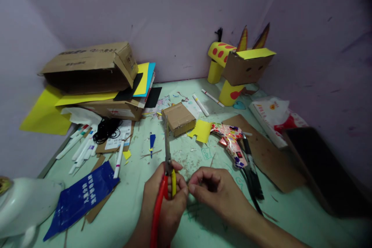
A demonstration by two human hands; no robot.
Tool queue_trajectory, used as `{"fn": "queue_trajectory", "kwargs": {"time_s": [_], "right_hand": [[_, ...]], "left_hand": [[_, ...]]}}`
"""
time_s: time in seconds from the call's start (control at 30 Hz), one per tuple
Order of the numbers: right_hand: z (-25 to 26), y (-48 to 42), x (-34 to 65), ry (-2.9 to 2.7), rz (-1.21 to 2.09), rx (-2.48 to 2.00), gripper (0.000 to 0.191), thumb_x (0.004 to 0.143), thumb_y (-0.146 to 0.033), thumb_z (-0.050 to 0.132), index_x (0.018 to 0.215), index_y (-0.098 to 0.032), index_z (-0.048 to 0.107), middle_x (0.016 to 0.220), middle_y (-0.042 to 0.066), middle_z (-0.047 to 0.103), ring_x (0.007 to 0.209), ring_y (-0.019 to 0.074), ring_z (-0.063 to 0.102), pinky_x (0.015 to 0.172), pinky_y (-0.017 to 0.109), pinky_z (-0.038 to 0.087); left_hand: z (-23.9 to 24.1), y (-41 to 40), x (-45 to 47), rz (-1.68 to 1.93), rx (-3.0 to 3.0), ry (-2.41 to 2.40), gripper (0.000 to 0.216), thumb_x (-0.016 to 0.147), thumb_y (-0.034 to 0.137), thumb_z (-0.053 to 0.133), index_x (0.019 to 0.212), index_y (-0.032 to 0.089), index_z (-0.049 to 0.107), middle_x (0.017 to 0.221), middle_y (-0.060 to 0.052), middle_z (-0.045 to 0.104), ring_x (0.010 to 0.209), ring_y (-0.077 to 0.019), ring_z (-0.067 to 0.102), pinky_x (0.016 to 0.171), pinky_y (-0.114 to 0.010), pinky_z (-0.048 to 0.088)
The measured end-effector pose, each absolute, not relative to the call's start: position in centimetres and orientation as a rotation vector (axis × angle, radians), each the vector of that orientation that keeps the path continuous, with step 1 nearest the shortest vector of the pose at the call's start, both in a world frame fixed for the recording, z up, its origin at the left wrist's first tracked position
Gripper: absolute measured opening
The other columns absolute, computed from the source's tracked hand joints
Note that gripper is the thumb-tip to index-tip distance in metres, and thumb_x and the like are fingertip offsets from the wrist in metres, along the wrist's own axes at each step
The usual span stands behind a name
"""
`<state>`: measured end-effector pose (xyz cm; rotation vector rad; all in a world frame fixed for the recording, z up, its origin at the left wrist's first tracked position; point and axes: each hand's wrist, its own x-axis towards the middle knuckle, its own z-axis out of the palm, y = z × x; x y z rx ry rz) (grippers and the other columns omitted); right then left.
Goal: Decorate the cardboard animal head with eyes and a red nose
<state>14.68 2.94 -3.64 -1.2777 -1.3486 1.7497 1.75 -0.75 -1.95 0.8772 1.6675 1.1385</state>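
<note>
My left hand (171,213) is closed around scissors (158,211) with red and yellow handles; their blades point away from me and look closed. Thumb and finger of my right hand (219,192) are pinched together close beside the left fingertips. Whatever lies in that pinch is too small to make out. Beyond the scissors' tip sits a small brown cardboard box (180,118), with a notched piece of yellow paper (202,131) at its near right corner. A hot glue gun (232,143) with a floral pattern lies to the right.
A cardboard giraffe-like figure (247,68) stands at the back right. Larger boxes (90,68) and coloured paper fill the back left, with markers (83,151) and a blue packet (84,197) nearer. At the right are a flat cardboard piece (267,159) and a dark phone (322,170).
</note>
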Motion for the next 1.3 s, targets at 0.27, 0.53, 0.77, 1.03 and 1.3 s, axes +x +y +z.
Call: {"fn": "queue_trajectory", "kwargs": {"time_s": [0.27, 0.53, 0.77, 1.03, 1.3], "right_hand": [[-3.3, 3.3, 14.8, -1.179, 1.855, -1.206, 0.023, 0.056, -0.032, 0.076, 0.069, -0.016, 0.065, 0.049, -0.008, 0.043, 0.049, 0.0084, 0.032, 0.047, 0.023, 0.023], [-3.5, 3.1, 14.7, -1.149, 1.864, -1.221, 0.027, 0.057, -0.038, 0.077, 0.063, -0.016, 0.063, 0.050, -0.006, 0.048, 0.049, 0.0086, 0.036, 0.049, 0.023, 0.026], [-3.3, 3.9, 15.3, -0.915, 1.861, -1.171, 0.024, 0.056, -0.034, 0.080, 0.059, -0.016, 0.064, 0.048, -0.006, 0.048, 0.047, 0.0077, 0.034, 0.047, 0.023, 0.023], [-4.0, 4.4, 16.0, -0.628, 1.824, -0.964, 0.026, 0.060, -0.035, 0.086, 0.065, -0.017, 0.069, 0.065, -0.001, 0.066, 0.057, 0.0100, 0.053, 0.058, 0.022, 0.038], [-3.8, 4.1, 15.7, -0.673, 1.753, -0.895, 0.033, 0.060, -0.043, 0.088, 0.070, -0.016, 0.073, 0.061, -0.001, 0.065, 0.058, 0.0103, 0.054, 0.059, 0.022, 0.041]], "left_hand": [[-1.5, -1.0, 1.8, 1.345, 0.732, 1.508, 0.039, 0.068, 0.027, 0.072, 0.098, 0.021, 0.048, 0.062, 0.007, 0.059, 0.047, -0.0085, 0.051, 0.044, -0.019, 0.042], [-2.3, -1.1, 2.1, 1.330, 0.765, 1.437, 0.039, 0.069, 0.027, 0.073, 0.098, 0.021, 0.047, 0.063, 0.007, 0.060, 0.045, -0.0078, 0.052, 0.044, -0.018, 0.044], [-1.4, -1.2, 1.8, 1.188, 0.944, 1.673, 0.026, 0.079, 0.043, 0.062, 0.093, 0.022, 0.057, 0.060, 0.006, 0.058, 0.046, -0.0092, 0.049, 0.044, -0.019, 0.038], [-2.9, -2.1, 0.0, 0.870, 1.630, 1.902, 0.047, 0.080, 0.012, 0.045, 0.124, 0.027, 0.053, 0.091, -0.001, 0.073, 0.075, -0.0194, 0.072, 0.066, -0.027, 0.054], [-5.1, -1.6, -0.9, 0.574, 1.921, 1.826, 0.052, 0.082, 0.009, 0.034, 0.130, 0.015, 0.054, 0.114, -0.015, 0.069, 0.106, -0.0253, 0.066, 0.090, -0.038, 0.053]]}}
